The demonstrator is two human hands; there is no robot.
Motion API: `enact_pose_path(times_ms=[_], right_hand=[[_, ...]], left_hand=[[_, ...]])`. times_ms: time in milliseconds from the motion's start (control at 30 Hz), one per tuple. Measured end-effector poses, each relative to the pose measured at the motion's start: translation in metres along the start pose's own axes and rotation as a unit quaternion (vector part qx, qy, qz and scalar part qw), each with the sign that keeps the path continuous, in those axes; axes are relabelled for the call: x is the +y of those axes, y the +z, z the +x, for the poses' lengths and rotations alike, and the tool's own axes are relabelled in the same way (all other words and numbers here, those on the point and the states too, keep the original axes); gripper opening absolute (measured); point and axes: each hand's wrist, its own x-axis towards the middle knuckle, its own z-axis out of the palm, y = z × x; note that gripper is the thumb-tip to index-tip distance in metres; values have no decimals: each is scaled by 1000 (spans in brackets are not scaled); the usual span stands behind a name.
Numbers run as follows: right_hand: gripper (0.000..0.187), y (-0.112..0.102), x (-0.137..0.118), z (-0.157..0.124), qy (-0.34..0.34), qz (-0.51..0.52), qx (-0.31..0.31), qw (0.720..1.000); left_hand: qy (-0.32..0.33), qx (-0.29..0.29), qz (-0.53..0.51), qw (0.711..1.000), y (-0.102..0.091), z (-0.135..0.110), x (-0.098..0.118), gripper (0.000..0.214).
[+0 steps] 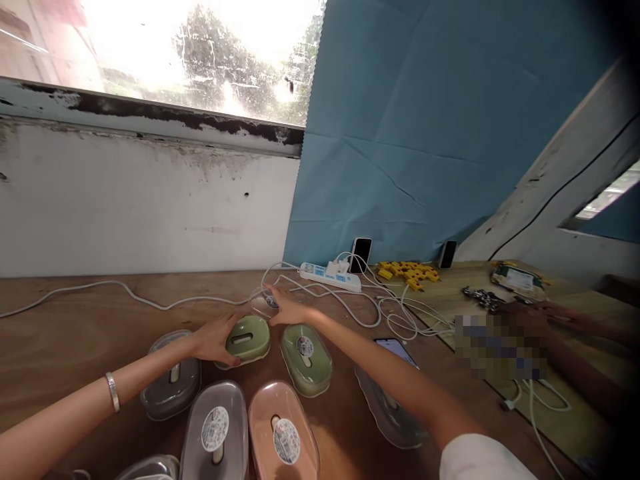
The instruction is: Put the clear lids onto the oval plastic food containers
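Several oval lidded containers lie on a brown wooden table (75,320). My left hand (215,339) rests on the left end of a green container (245,340), fingers curled round its edge. My right hand (286,308) reaches past it with fingers stretched flat onto a clear oval lid (261,305) lying on the table. Another green container (306,359) with a round sticker sits under my right forearm. A pink container (283,430) and a grey one (215,430) lie nearer me, and a grey container (173,387) sits under my left wrist.
A white power strip (330,275) with tangled white cables lies at the back. Two phones (361,255) lean on the blue sheet. Yellow parts (407,272) lie beside them. A phone (395,348) rests right of my arm. Another person's arm (575,319) works at the right.
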Motion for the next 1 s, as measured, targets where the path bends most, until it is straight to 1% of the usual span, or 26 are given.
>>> enact_pose_path(times_ms=[100,200,367,433,500,600,700,767,833,933,967,1000], right_hand=[[107,2,9,3,55,-27,-30,998],[109,5,11,1,90,-39,-56,994],[99,4,-1,-3,84,-47,-54,994],[100,2,-2,-1,92,-51,-60,993],[98,1,2,3,91,-52,-65,992],[97,2,13,10,71,-57,-64,994],[105,1,22,14,58,-70,-63,994],[103,-4,23,16,48,-80,-53,994],[97,-12,18,16,40,-88,-34,995],[93,-21,-3,15,7,-76,16,997],[93,-21,-13,15,-14,-68,19,997],[95,-19,-24,14,-39,-61,9,997]], left_hand=[[-22,-7,17,1000,1,0,1,95],[-59,-23,49,997,4,0,2,96],[-93,-63,75,991,5,0,3,103],[-98,-76,69,990,0,-1,3,109],[-100,-77,52,991,-7,-1,2,112],[-121,-38,22,992,-23,-2,0,103],[-136,32,23,990,-43,-2,1,95],[-134,81,31,987,-58,-3,3,90],[-130,124,40,983,-75,-3,6,83],[-125,173,69,974,-100,-6,12,79],[-123,185,84,971,-109,-8,14,80],[-122,194,99,968,-116,-11,16,81]])
